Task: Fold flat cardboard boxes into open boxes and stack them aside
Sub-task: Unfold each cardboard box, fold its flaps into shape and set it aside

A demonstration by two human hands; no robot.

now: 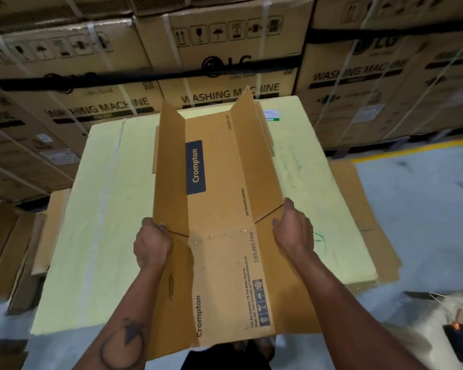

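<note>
At the far left, brown corrugated cartons (0, 252) stand on the grey floor (412, 209) beside a broad pale-yellow flat surface (96, 222) that serves as the work top, itself resting on flattened brown cardboard sheets (369, 209) that stick out at its left and right edges. The left hand (151, 243) grips the left side panel of a long brown cardboard box printed with a blue "Crompton" label and the words "CEILING FAN" (217, 188), its fingers curled over the panel's edge right at the slit where the near flap begins. The box lies lengthwise over the middle of the yellow surface, its base panel facing up, both long side panels raised into a trough (the far end flaps stand up too), and its near end reaches past the surface's front edge toward the person. The right hand (294, 231) clasps the right side panel at the matching slit, thumb on the inside face and fingers wrapped round the outside. Behind everything runs a wall of large strapped brown cartons marked "LG WASHING MACHINE" (225, 49), and at the far right a yellow painted line (412, 150) crosses the floor.
</note>
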